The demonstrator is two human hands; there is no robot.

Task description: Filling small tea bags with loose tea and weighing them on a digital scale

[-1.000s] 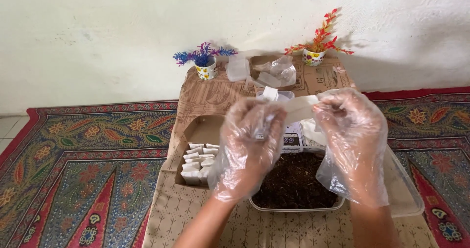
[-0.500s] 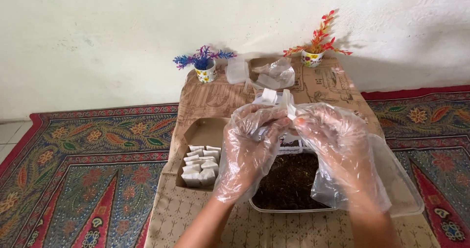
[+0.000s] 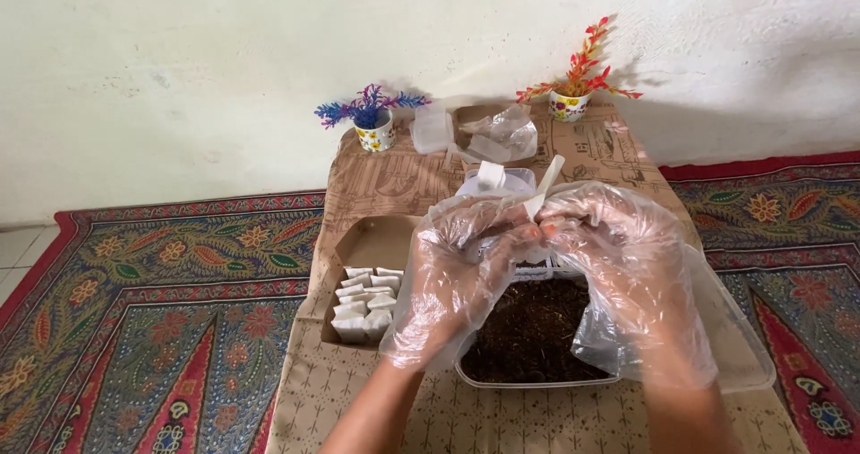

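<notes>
Both my hands wear loose clear plastic gloves and meet above a clear plastic tub [image 3: 537,378] filled with dark loose material. My left hand [image 3: 461,270] and my right hand [image 3: 618,257] pinch together a small white spoon-like stick [image 3: 546,185] whose tip pokes up between them. What lies directly under the fingers is hidden. A brown cardboard box [image 3: 367,239] with several small white packets [image 3: 363,303] stands just left of my left hand.
A low table under brown printed paper [image 3: 403,181] carries two small cups with artificial plants, a blue one [image 3: 374,122] and a red one [image 3: 573,86], plus clear containers [image 3: 488,131] at the back. A patterned carpet [image 3: 152,319] surrounds it; a pale wall stands behind.
My hands were apart holding a white strip; they have come together over the tub, and the white stick now points up between them.
</notes>
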